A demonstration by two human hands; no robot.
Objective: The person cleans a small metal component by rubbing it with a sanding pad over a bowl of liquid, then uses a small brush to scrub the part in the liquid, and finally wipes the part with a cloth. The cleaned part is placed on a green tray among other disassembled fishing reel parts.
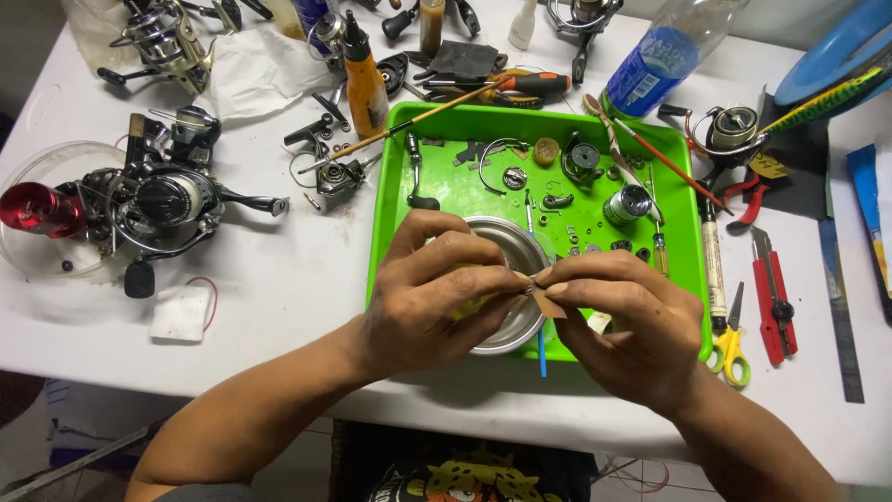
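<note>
My left hand point(437, 296) and my right hand point(624, 321) meet over the near edge of a green tray point(390, 200). Between their fingertips they pinch a small metal ring-shaped part point(530, 286) together with a scrap of brown paper or cloth point(550, 305). Something yellow shows inside my left palm. Under the hands stands a round metal tin point(506, 244). Several small reel parts lie in the tray behind it, among them a silver spool point(628, 204) and a black handle arm point(415, 172).
A black fishing reel with a red spool point(139, 206) lies at left on the white table point(279, 297). An orange oil bottle point(365, 79), a blue-labelled plastic bottle point(655, 60), yellow scissors point(732, 339), a red knife point(771, 297) and pliers point(743, 191) surround the tray.
</note>
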